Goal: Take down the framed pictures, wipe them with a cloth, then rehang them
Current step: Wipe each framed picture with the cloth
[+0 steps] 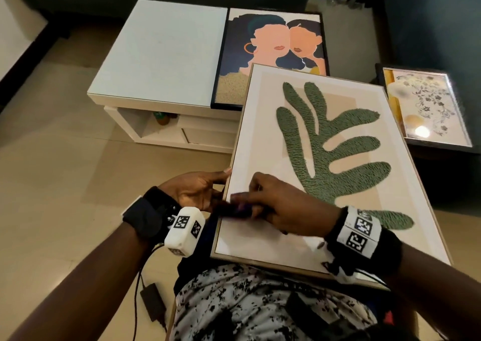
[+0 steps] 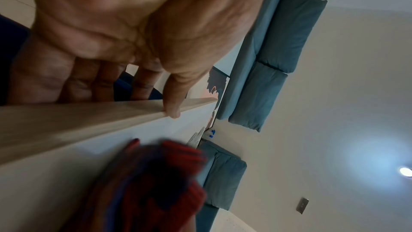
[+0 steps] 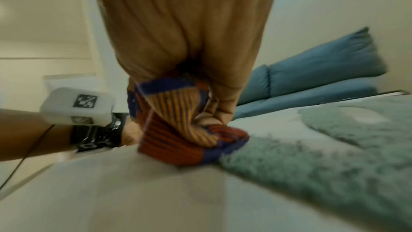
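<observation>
A light wood-framed picture (image 1: 260, 121) with a green leaf shape lies tilted on my lap, its far end over the white table. My left hand (image 1: 200, 192) grips its left edge, thumb on top of the frame (image 2: 67, 123) and fingers behind it. My right hand (image 1: 270, 205) holds a bunched red, blue and orange striped cloth (image 3: 178, 130) pressed on the glass near the lower left of the picture (image 3: 289, 174). The cloth (image 2: 156, 183) shows blurred in the left wrist view.
A dark-framed picture of two faces (image 1: 273, 54) lies on the white coffee table (image 1: 161, 54). A third frame with a flower pattern (image 1: 426, 106) lies at the right. A blue sofa (image 2: 278, 59) stands behind. A black adapter and cable (image 1: 153, 304) lie on the tiled floor.
</observation>
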